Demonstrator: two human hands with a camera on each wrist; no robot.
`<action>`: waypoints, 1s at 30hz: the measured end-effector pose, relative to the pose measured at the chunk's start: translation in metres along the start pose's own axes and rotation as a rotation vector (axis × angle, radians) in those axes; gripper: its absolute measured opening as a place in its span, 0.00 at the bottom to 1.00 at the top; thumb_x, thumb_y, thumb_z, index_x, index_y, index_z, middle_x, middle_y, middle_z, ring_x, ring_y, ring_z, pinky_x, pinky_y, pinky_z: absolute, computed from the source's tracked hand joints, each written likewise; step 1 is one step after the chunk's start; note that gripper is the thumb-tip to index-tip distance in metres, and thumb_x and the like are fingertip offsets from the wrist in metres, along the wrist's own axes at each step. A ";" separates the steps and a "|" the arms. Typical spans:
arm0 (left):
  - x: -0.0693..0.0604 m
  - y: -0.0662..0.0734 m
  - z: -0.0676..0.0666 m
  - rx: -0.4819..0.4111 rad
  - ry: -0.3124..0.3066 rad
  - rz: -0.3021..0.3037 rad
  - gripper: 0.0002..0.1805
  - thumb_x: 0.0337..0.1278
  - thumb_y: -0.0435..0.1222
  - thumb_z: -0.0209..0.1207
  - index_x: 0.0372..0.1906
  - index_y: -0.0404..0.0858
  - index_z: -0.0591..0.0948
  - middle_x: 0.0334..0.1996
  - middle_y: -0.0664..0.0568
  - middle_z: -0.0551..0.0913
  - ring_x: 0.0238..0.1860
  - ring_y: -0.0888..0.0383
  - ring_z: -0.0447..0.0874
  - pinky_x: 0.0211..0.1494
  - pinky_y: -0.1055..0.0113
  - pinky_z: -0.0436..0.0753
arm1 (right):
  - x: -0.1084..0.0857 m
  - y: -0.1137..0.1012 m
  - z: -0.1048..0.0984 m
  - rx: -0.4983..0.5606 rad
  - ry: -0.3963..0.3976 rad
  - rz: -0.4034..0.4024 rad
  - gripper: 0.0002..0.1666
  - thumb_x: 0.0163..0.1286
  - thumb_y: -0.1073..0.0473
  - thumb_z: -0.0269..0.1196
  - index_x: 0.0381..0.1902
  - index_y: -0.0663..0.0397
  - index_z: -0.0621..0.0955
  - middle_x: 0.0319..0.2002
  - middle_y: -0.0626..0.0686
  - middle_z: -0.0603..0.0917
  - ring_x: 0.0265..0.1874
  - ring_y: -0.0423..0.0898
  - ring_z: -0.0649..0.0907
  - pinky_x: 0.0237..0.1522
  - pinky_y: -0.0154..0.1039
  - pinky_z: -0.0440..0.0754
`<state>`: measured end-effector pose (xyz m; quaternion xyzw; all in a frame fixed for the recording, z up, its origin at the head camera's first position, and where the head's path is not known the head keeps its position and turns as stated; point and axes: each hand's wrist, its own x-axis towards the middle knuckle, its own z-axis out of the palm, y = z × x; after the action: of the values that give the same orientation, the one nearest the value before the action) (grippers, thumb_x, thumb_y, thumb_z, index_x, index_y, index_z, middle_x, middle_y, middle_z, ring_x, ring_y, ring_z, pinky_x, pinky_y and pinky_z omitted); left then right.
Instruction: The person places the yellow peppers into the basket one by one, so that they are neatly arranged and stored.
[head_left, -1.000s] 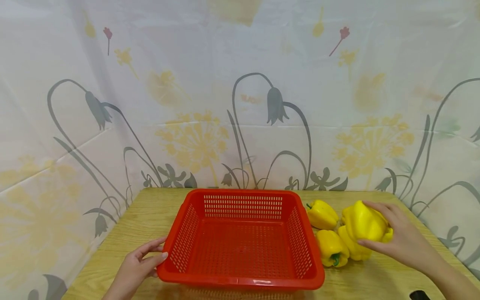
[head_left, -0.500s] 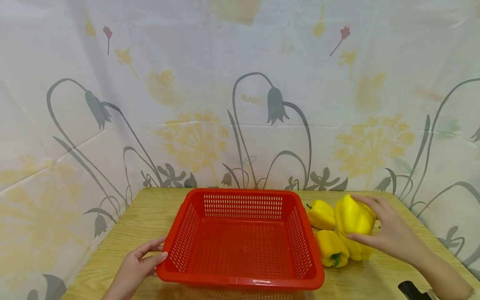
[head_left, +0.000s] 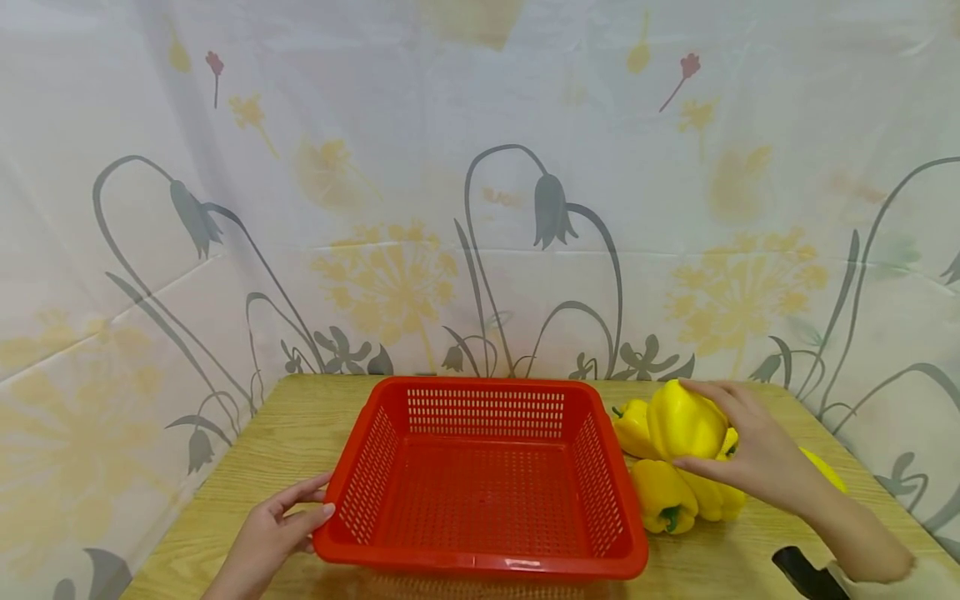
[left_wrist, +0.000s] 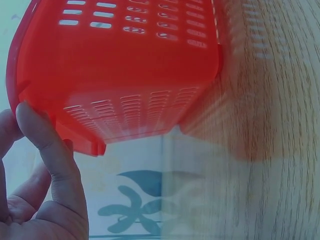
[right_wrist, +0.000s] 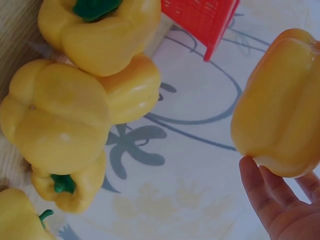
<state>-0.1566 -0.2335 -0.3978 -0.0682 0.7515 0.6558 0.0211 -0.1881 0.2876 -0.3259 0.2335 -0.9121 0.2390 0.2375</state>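
Observation:
A red basket [head_left: 480, 562] with perforated walls stands empty on the table. My left hand [head_left: 272, 533] pinches its left rim between thumb and fingers; the left wrist view shows the fingertips at the rim of the basket [left_wrist: 120, 65]. My right hand [head_left: 772, 458] grips a yellow bell pepper [head_left: 684, 421] above the other peppers, right of the basket. In the right wrist view the held pepper [right_wrist: 282, 102] is raised clear of the others, with fingertips of the hand [right_wrist: 285, 205] against its lower end.
Several yellow peppers [head_left: 663, 498] lie on the wooden table [head_left: 247, 467] beside the basket's right wall, and one lies behind my right forearm. A black object [head_left: 806, 575] is near my right wrist. A patterned sheet [head_left: 480, 275] hangs behind the table.
My right hand has moved left with its pepper, toward the basket, uncovering peppers at the right. The left hand and the basket have stayed in place.

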 end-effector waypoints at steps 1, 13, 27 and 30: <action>0.000 0.000 0.000 0.001 0.005 -0.002 0.32 0.58 0.36 0.61 0.64 0.27 0.66 0.43 0.44 0.75 0.34 0.50 0.83 0.32 0.61 0.82 | 0.001 -0.001 0.001 -0.002 -0.005 0.005 0.51 0.43 0.51 0.77 0.65 0.51 0.68 0.52 0.55 0.68 0.46 0.54 0.71 0.35 0.56 0.76; -0.001 0.001 0.000 -0.007 0.025 -0.014 0.31 0.57 0.36 0.61 0.64 0.28 0.67 0.43 0.44 0.75 0.34 0.51 0.83 0.32 0.61 0.82 | 0.014 -0.012 0.011 0.045 -0.018 -0.028 0.49 0.44 0.51 0.77 0.64 0.53 0.68 0.51 0.55 0.69 0.44 0.55 0.72 0.37 0.60 0.75; -0.001 0.002 0.000 -0.005 0.008 -0.008 0.31 0.57 0.36 0.61 0.64 0.28 0.67 0.43 0.44 0.75 0.33 0.50 0.83 0.33 0.61 0.82 | 0.029 -0.023 0.029 0.093 -0.032 -0.079 0.49 0.44 0.50 0.77 0.64 0.53 0.69 0.51 0.55 0.69 0.45 0.53 0.72 0.37 0.52 0.77; -0.001 0.003 0.001 -0.002 0.017 -0.010 0.31 0.57 0.36 0.61 0.64 0.28 0.67 0.43 0.44 0.75 0.33 0.50 0.83 0.33 0.61 0.82 | 0.032 -0.027 0.031 0.113 -0.037 -0.080 0.49 0.44 0.50 0.77 0.64 0.53 0.68 0.53 0.57 0.68 0.46 0.56 0.72 0.38 0.55 0.77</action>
<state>-0.1559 -0.2319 -0.3952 -0.0775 0.7505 0.6560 0.0179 -0.2088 0.2396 -0.3235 0.2870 -0.8913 0.2763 0.2164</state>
